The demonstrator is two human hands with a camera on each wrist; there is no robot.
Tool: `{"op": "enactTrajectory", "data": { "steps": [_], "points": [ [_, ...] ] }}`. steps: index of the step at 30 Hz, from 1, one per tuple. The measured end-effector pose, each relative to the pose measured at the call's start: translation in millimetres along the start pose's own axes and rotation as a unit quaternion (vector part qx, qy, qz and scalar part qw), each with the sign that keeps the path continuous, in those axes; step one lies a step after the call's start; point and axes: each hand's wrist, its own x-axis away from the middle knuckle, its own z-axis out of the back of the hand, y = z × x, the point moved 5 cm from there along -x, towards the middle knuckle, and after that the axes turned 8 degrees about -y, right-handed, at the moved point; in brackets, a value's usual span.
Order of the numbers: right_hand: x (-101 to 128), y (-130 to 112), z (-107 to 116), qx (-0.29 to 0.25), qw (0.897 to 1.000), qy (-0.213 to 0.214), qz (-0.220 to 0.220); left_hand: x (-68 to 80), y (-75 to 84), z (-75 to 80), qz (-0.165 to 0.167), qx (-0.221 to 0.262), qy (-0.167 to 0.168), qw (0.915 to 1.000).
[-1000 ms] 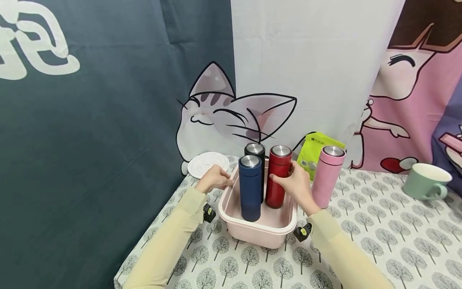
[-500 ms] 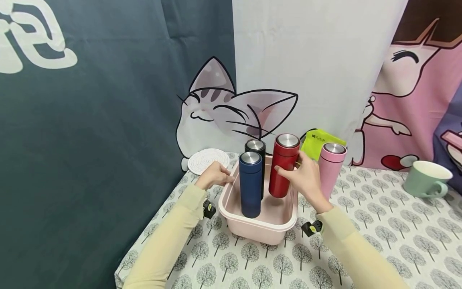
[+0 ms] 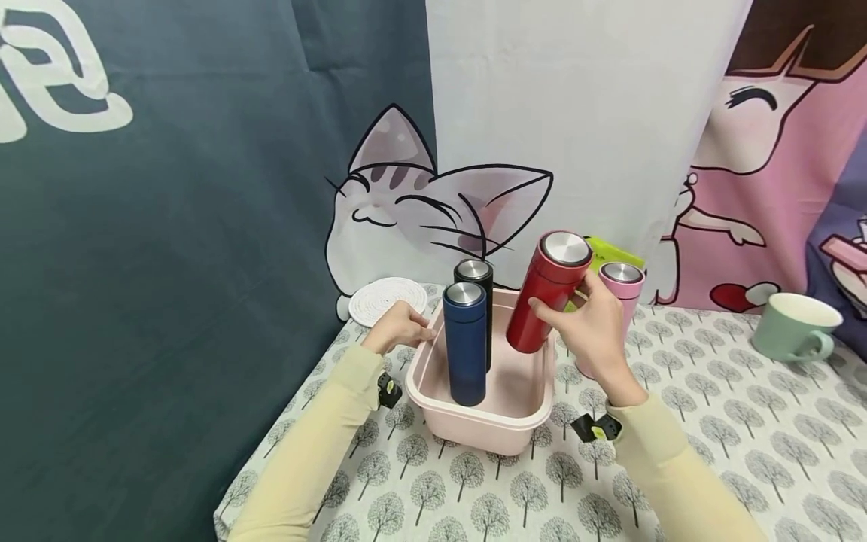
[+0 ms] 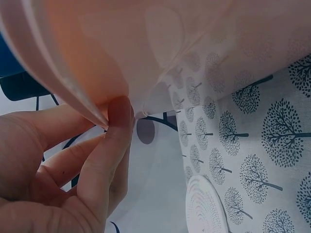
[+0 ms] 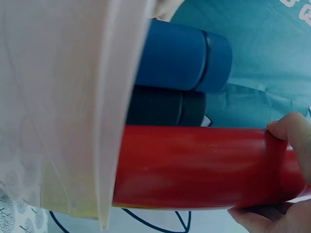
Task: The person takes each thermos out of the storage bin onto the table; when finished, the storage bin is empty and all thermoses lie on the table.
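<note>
From where I'm standing, a person in pale yellow sleeves [image 3: 308, 444] is working with both hands at a pink tub [image 3: 467, 431], which I'm taking as the middle of the clock. The right hand [image 3: 597, 324] is holding a red bottle [image 3: 542, 287], its thumb pressing one side and its fingers wrapping the other. The bottle is leaning, its steel-topped lid pointing towards one o'clock and its lower end hanging over the tub's one o'clock part. The left hand [image 3: 398, 328] is pinching the tub's rim at ten o'clock between thumb and fingers. Inside the tub, a blue bottle [image 3: 465, 354] is standing upright on the nine o'clock side, and a black bottle [image 3: 474, 272] is standing just beyond it towards twelve, partly hidden. Outside, a pink bottle [image 3: 623, 284] is standing at two o'clock, half covered by the right hand, while a lime-green bag [image 3: 615, 253] is showing behind it. A mint mug [image 3: 794, 329] is sitting well apart at three o'clock, and a round white mat [image 3: 384, 299] is lying near the left hand, at ten. Everything is resting on a tree-print tablecloth [image 3: 504, 493].
</note>
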Motion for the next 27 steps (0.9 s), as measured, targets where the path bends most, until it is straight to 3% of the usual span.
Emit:
{"op": "enactTrajectory", "data": {
  "steps": [11, 27],
  "points": [
    [3, -15, 25, -0.022, 0.998, 0.049, 0.044, -0.5, -2.1, -0.1, -0.01, -0.003, -0.003, 0.9999],
    [19, -26, 45, 0.012, 0.995, 0.055, 0.078, -0.4, -1.6, -0.3, -0.007, 0.006, 0.003, 1.0]
  ]
}}
